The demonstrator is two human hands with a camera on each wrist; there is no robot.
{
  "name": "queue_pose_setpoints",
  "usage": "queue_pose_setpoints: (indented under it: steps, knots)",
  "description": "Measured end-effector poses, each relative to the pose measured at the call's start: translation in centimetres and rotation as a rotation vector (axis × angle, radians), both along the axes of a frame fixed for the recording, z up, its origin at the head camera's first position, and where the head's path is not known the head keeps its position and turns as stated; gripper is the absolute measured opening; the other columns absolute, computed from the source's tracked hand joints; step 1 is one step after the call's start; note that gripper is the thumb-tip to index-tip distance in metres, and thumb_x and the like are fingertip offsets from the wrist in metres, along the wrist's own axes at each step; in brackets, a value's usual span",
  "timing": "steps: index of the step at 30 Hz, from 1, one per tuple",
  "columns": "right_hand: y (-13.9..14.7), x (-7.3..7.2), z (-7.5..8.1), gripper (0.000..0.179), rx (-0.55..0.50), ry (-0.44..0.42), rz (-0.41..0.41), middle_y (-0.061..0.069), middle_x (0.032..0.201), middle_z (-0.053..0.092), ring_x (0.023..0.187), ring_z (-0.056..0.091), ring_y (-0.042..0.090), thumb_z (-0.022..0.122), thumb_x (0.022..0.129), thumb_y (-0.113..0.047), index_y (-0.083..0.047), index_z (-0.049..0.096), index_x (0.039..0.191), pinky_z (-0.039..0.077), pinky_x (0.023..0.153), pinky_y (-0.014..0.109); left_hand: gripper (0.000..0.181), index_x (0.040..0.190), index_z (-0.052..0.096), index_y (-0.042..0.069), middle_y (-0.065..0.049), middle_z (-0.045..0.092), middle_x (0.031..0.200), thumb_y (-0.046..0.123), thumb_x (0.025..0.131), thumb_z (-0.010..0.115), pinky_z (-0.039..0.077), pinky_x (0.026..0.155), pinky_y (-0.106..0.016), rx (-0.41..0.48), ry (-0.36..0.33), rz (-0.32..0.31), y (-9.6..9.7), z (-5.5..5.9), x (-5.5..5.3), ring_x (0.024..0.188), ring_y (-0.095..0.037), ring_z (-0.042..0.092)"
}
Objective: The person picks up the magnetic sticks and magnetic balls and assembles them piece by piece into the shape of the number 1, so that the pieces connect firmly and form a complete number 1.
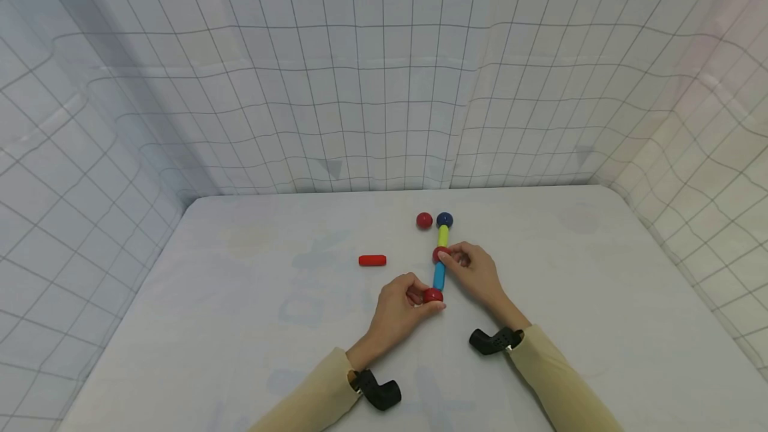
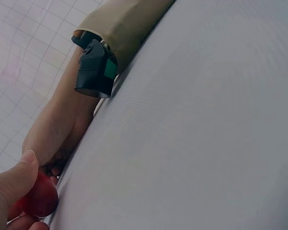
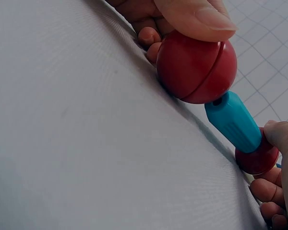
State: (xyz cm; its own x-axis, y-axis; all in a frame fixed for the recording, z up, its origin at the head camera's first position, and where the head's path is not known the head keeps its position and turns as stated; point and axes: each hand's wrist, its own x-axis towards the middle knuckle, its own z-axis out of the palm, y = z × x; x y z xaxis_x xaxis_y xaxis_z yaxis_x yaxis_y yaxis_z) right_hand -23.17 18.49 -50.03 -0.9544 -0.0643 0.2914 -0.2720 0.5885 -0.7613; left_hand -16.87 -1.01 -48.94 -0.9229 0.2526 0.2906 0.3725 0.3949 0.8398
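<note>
Enclosing the work at 9, 12 and 3 o'clock, a white gridded sheet (image 1: 384, 72) hangs in folds; it meets the far edge of a white table (image 1: 240, 325) at 12 o'clock; the tabletop runs from the hands out to side edges at 9 and 3 o'clock, the broader stretch being at 9.

Tan sleeves (image 1: 558, 379) enter at 7 and 5 o'clock, each with a black wrist camera (image 1: 379, 392) at the cuff; the left hand (image 1: 399, 312) pinches the near red ball (image 1: 433, 295) between thumb and fingers; the right hand (image 1: 477, 272), reaching in from 4 o'clock, grips the middle red ball (image 1: 437, 255), thumb laid on it.

Between these two balls lies the blue rod (image 1: 439, 277); its near end meets the near red ball, though how deeply it is seated cannot be told; from the middle red ball the yellow-green rod (image 1: 443, 236) runs toward 12 o'clock to the dark blue ball (image 1: 445, 219); this row sits slightly to the 3 o'clock side of the table's middle, its far end short of the far edge.

Loose items: a red rod (image 1: 373, 261), lying crosswise at 9 o'clock of the middle red ball, well apart; a spare red ball (image 1: 424, 221), just beside the dark blue ball at 9 o'clock.
</note>
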Motion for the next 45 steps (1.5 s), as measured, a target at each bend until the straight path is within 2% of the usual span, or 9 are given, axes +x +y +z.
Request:
queue_pose_setpoints:
  steps: [17,26,33,45]
  knots:
    - [-0.1,0.1,0.2,0.030,0.002,-0.005,-0.002,-0.001,0.076,0.058,0.074,0.051,0.016,0.067,0.088,-0.036,-0.008,0.070,0.098,0.042,0.065,0.031,0.034,0.089,0.061,0.014,0.008,0.057,0.079,0.037,0.074,0.081,0.047,0.063,-0.023,-0.029,-0.005,0.009,0.3,0.1,0.0,0.071,-0.007,0.055]
    - [-0.2,0.2,0.4,0.031,0.007,-0.014,-0.005,0.000,0.078,0.057,0.075,0.050,0.017,0.068,0.088,-0.035,-0.006,0.068,0.099,0.041,0.066,0.030,0.034,0.085,0.058,0.016,0.007,0.055,0.078,0.037,0.073,0.082,0.045,0.060,-0.023,-0.032,0.048,0.008,0.5,-0.1,0.0,0.070,-0.008,0.053]
    - [-0.1,0.1,0.3,0.031,0.012,-0.019,-0.009,0.001,0.078,0.057,0.075,0.050,0.017,0.067,0.089,-0.035,-0.006,0.069,0.100,0.042,0.066,0.031,0.036,0.085,0.056,0.017,0.008,0.054,0.077,0.039,0.072,0.082,0.045,0.059,-0.021,-0.042,0.049,0.018,0.6,-0.5,-0.2,0.069,-0.006,0.052]
    - [-0.1,0.1,0.2,0.031,0.001,-0.029,-0.016,0.001,0.077,0.056,0.075,0.049,0.017,0.067,0.089,-0.035,-0.007,0.069,0.099,0.041,0.066,0.032,0.037,0.087,0.058,0.015,0.005,0.053,0.079,0.039,0.072,0.081,0.044,0.059,-0.021,-0.058,0.068,0.012,1.1,-0.3,-0.1,0.070,-0.007,0.051]
